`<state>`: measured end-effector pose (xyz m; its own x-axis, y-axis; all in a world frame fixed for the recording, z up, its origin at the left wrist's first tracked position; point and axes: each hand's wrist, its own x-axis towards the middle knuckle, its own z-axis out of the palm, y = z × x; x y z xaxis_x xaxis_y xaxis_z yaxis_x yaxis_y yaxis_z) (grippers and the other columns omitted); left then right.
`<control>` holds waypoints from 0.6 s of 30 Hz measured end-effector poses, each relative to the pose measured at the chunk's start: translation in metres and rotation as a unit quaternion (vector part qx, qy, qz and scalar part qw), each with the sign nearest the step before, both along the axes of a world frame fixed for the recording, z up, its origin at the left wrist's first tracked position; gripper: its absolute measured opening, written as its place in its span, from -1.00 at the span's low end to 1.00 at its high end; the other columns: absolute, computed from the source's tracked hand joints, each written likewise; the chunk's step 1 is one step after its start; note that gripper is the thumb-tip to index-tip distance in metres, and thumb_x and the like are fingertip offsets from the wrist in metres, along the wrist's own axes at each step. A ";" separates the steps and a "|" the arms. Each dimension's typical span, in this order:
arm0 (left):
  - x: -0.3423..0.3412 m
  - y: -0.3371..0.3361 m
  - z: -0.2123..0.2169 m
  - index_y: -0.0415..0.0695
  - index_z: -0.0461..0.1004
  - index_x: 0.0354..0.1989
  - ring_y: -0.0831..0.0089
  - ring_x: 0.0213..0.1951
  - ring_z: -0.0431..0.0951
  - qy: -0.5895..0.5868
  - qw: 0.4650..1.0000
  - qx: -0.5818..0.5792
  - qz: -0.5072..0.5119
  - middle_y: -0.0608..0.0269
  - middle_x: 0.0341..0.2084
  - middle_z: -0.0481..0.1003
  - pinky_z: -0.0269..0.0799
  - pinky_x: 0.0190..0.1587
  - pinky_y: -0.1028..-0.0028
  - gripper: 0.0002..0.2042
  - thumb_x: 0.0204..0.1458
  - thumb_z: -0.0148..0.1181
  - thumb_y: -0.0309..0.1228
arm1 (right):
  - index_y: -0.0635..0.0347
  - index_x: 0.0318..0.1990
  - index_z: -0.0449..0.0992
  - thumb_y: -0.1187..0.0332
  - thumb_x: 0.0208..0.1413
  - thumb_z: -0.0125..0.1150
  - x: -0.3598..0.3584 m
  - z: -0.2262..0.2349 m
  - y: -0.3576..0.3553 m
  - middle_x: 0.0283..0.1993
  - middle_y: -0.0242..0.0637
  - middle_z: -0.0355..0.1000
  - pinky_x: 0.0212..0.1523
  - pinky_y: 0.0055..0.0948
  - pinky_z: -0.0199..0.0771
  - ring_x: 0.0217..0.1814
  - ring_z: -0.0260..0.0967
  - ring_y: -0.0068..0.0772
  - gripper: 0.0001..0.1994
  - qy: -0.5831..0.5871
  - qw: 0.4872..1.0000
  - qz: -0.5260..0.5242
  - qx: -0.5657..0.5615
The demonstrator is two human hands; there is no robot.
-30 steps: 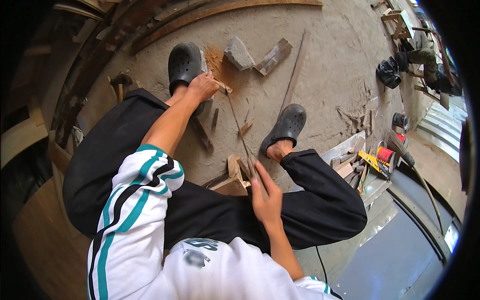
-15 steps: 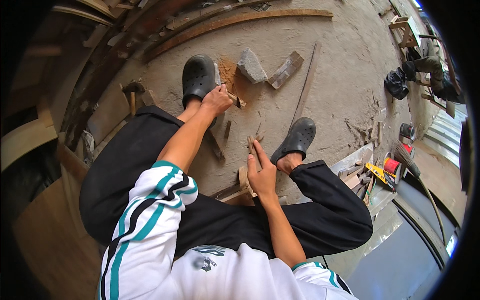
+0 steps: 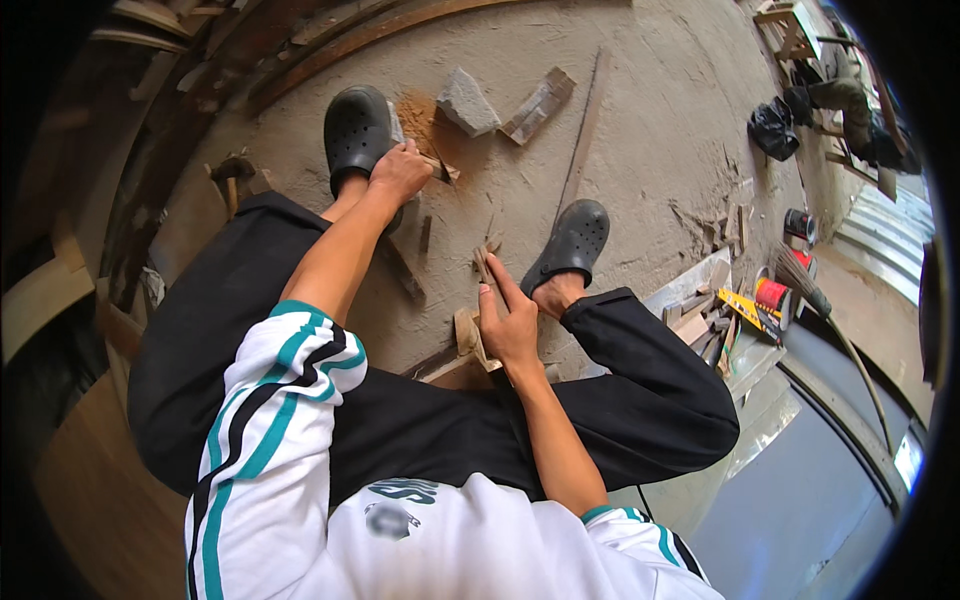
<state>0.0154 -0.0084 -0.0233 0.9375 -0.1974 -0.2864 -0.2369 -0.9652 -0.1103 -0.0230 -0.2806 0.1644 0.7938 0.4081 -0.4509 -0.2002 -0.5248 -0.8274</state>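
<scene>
My left hand point(image 3: 402, 170) is closed on a short piece of wood point(image 3: 440, 168), its end poking out to the right of my fingers. A pale grey edge of something point(image 3: 396, 124) shows between this hand and my left clog point(image 3: 357, 130); its kind is unclear. Close by lie orange-brown dust point(image 3: 424, 118) and a grey stone chunk point(image 3: 467, 102). Lower and to the right, my right hand point(image 3: 511, 328) pinches a small thin wooden piece point(image 3: 482, 264), with the index finger stretched along it. Its lower end is hidden by my fingers. Beside my right wrist stands a light wood offcut point(image 3: 466, 332).
A wooden block point(image 3: 538, 106) and a long thin strip point(image 3: 585, 135) lie ahead. A hammer-like tool point(image 3: 232, 180) is at left. Right of my right clog point(image 3: 578, 245) are wood scraps point(image 3: 692, 325), a yellow-handled saw point(image 3: 745, 312), paint cans point(image 3: 772, 294) and a broom point(image 3: 806, 285). A person point(image 3: 850, 105) sits far right.
The whole view has shifted, so everything appears farther left and higher. Both hands keep nearly the same places beside my feet and the same holds.
</scene>
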 end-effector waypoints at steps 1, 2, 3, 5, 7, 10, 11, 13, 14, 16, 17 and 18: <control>-0.003 0.007 -0.005 -0.12 0.67 -0.41 0.19 -0.02 0.53 -0.020 1.000 0.001 -0.002 -0.06 -0.23 0.60 0.42 0.00 0.37 -0.80 -0.05 0.09 -0.39 | 0.28 0.20 0.38 0.44 0.19 0.07 0.001 -0.005 -0.001 0.04 0.05 0.49 0.12 -0.44 0.35 0.14 0.45 -0.21 -0.59 -0.001 1.000 -0.003 0.010; -0.001 0.011 -0.010 -0.12 0.67 -0.41 0.21 -0.04 0.53 -0.040 0.999 0.002 -0.004 -0.03 -0.25 0.60 0.42 -0.01 0.37 -0.80 -0.05 0.09 -0.39 | 0.27 0.20 0.38 0.43 0.18 0.07 0.002 -0.003 -0.007 0.04 0.07 0.49 0.12 -0.43 0.35 0.13 0.45 -0.18 -0.59 -0.009 1.000 0.000 0.021; 0.004 0.003 0.017 -0.13 0.66 -0.42 0.19 -0.01 0.54 0.050 0.998 -0.038 0.008 -0.05 -0.23 0.60 0.43 0.01 0.35 -0.80 -0.06 0.09 -0.39 | 0.27 0.20 0.38 0.42 0.18 0.08 -0.004 0.001 -0.021 0.03 0.08 0.49 0.11 -0.43 0.36 0.13 0.46 -0.15 -0.59 -0.009 1.000 0.000 0.019; 0.000 0.001 0.015 -0.14 0.66 -0.43 0.17 0.02 0.53 0.037 0.997 -0.052 0.036 -0.07 -0.19 0.59 0.42 0.04 0.35 -0.80 -0.06 0.10 -0.38 | 0.25 0.21 0.38 0.40 0.18 0.10 -0.002 0.019 -0.009 0.00 0.12 0.49 0.09 -0.41 0.37 0.12 0.46 -0.08 -0.58 0.017 1.000 0.020 -0.016; 0.001 0.001 0.018 -0.16 0.65 -0.44 0.13 0.07 0.51 0.045 0.999 0.012 0.012 -0.11 -0.12 0.56 0.41 0.10 0.35 -0.80 -0.06 0.09 -0.38 | 0.21 0.21 0.38 0.38 0.17 0.12 0.000 0.042 0.008 -0.03 0.14 0.50 0.06 -0.38 0.40 0.09 0.47 -0.01 -0.57 0.038 0.998 0.016 -0.044; -0.006 0.006 0.003 -0.17 0.66 -0.44 0.08 0.09 0.49 -0.019 0.999 -0.030 -0.001 -0.23 -0.10 0.53 0.37 0.14 0.31 -0.79 -0.04 0.09 -0.38 | 0.21 0.22 0.37 0.40 0.17 0.10 -0.005 0.065 -0.002 -0.03 0.14 0.50 0.03 -0.37 0.42 0.06 0.49 -0.03 -0.57 0.038 0.998 0.029 -0.049; -0.008 0.008 0.004 -0.17 0.66 -0.43 0.07 0.10 0.49 -0.007 1.000 -0.028 -0.003 -0.25 -0.10 0.53 0.36 0.15 0.30 -0.79 -0.04 0.09 -0.38 | 0.18 0.24 0.35 0.40 0.15 0.10 -0.009 0.063 -0.006 -0.19 0.23 0.49 -0.20 -0.20 0.49 -0.22 0.50 0.20 -0.54 0.009 0.999 0.037 -0.036; 0.000 0.009 0.007 -0.17 0.66 -0.42 0.06 0.11 0.47 0.006 1.000 -0.025 -0.008 -0.30 -0.08 0.51 0.34 0.17 0.29 -0.79 -0.04 0.08 -0.39 | 0.19 0.23 0.35 0.41 0.15 0.10 -0.011 0.055 -0.009 -0.19 0.24 0.49 -0.19 -0.19 0.49 -0.20 0.50 0.20 -0.54 -0.022 0.999 0.026 -0.019; 0.003 0.006 0.005 -0.18 0.66 -0.41 0.06 0.11 0.47 0.004 1.000 -0.022 -0.010 -0.29 -0.07 0.51 0.33 0.17 0.29 -0.79 -0.04 0.08 -0.39 | 0.19 0.23 0.35 0.41 0.14 0.10 -0.011 0.053 -0.010 -0.19 0.24 0.49 -0.18 -0.18 0.49 -0.18 0.50 0.20 -0.54 -0.038 0.999 0.021 -0.010; -0.002 0.003 0.001 -0.18 0.66 -0.40 0.05 0.12 0.47 0.009 1.000 -0.013 -0.011 -0.29 -0.06 0.50 0.33 0.17 0.29 -0.79 -0.04 0.08 -0.40 | 0.21 0.22 0.36 0.42 0.14 0.10 -0.010 0.050 -0.004 -0.18 0.23 0.49 -0.17 -0.19 0.48 -0.15 0.49 0.19 -0.55 -0.051 0.998 0.028 -0.003; -0.005 0.002 0.000 -0.18 0.66 -0.41 0.06 0.12 0.47 0.004 1.000 -0.003 -0.009 -0.28 -0.06 0.51 0.34 0.16 0.30 -0.79 -0.05 0.09 -0.40 | 0.21 0.22 0.37 0.42 0.14 0.10 -0.007 0.047 0.000 -0.18 0.23 0.49 -0.16 -0.19 0.48 -0.13 0.49 0.19 -0.55 -0.058 0.998 0.031 0.000; -0.007 0.007 0.000 -0.18 0.66 -0.42 0.06 0.12 0.47 -0.004 1.000 0.009 -0.002 -0.26 -0.07 0.51 0.34 0.16 0.31 -0.79 -0.05 0.09 -0.40 | 0.22 0.21 0.37 0.42 0.13 0.10 -0.003 0.038 0.006 -0.18 0.22 0.50 -0.16 -0.20 0.48 -0.12 0.49 0.18 -0.55 -0.045 0.998 0.033 -0.001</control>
<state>0.0087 -0.0015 -0.0237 0.9390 -0.1961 -0.2826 -0.2401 -0.9619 -0.1305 -0.0256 -0.2744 0.2029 0.8025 0.4601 -0.3799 -0.0897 -0.5364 -0.8392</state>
